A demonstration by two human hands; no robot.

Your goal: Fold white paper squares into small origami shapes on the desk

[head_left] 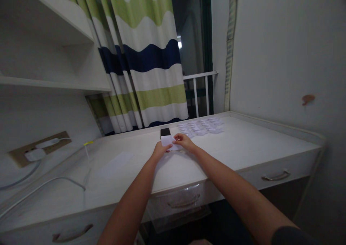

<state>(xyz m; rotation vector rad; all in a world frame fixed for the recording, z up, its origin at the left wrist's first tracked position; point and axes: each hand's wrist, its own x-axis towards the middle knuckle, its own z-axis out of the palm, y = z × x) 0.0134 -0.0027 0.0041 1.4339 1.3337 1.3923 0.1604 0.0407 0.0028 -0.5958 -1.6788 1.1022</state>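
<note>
White paper [165,139] is pinched by your left hand [161,149] and right hand [184,142], likely to steady it; white pieces [201,126] lie far right.

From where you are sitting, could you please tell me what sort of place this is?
Probably a bedroom or dormitory study corner: there is a white desk with drawers, a striped curtain at the window, and chargers in a wall socket.
</note>
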